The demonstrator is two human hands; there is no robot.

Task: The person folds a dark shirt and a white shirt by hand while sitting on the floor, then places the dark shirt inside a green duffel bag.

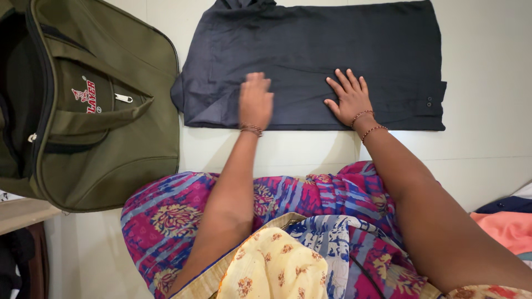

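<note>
A dark navy shirt (310,44) lies folded into a wide rectangle on the white surface (487,72) in front of me. My left hand (255,99) rests flat on its lower middle part, fingers together and slightly blurred. My right hand (349,95) presses palm down on the cloth a little to the right, fingers spread. Both wrists carry thin bangles. Neither hand grips anything. A cuff with small buttons (429,102) shows at the shirt's lower right corner.
An olive green bag (105,144) with a zip pocket stands open at the left, its edge touching the shirt's left side. Folded navy and salmon clothes (507,221) lie at the right edge. A wooden edge (22,213) shows at lower left.
</note>
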